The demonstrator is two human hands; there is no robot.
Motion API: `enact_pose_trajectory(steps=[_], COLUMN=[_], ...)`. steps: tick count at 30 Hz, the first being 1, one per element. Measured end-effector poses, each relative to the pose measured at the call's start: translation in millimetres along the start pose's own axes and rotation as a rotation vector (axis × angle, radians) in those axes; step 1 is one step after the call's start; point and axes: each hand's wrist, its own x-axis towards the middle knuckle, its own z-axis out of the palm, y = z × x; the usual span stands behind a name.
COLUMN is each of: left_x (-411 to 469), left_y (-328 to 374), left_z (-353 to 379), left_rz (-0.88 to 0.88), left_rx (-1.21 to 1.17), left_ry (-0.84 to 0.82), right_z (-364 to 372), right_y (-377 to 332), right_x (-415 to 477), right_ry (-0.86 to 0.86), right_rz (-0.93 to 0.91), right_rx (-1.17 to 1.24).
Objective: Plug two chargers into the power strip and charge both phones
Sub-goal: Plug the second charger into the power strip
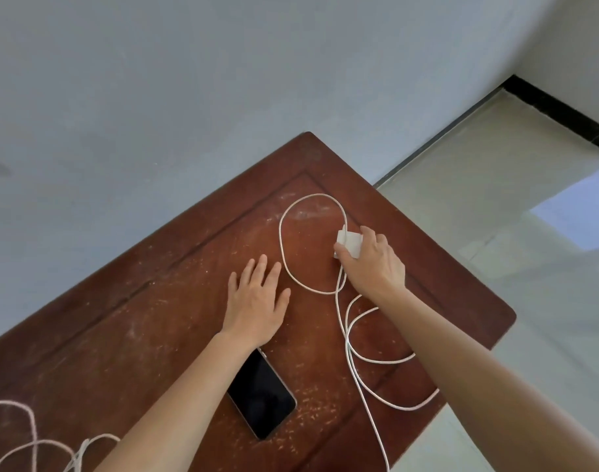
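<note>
My right hand [369,264] has its grip clenched around the white charger brick [348,244] on the counter [155,335]; the left hand [255,301] lies flat, released. I'd lift it squarely, letting the cable [301,206] trail free of the phone [261,396].

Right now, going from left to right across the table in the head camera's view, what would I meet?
Pinkish cable loops → phone, dark screen up → left hand, flat and empty → white cable's big loop → white charger gripped by the right hand.
</note>
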Motion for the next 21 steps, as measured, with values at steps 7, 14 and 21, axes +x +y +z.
enact_pose_trajectory(steps=[7, 14, 21], left_x=[3, 5, -25], left_y=[-11, -11, 12], left_z=[25, 21, -27], left_rz=[0.029, 0.011, -0.07], left_rx=[0.067, 0.076, -0.033], left_ry=[0.032, -0.064, -0.067], right_z=[22, -3, -68], right_y=[-7, 2, 14], right_x=[14, 11, -40], right_ry=[0.021, -0.053, -0.105], right_rz=[-0.053, 0.102, 0.199], right_rx=[0.02, 0.393, 1.201])
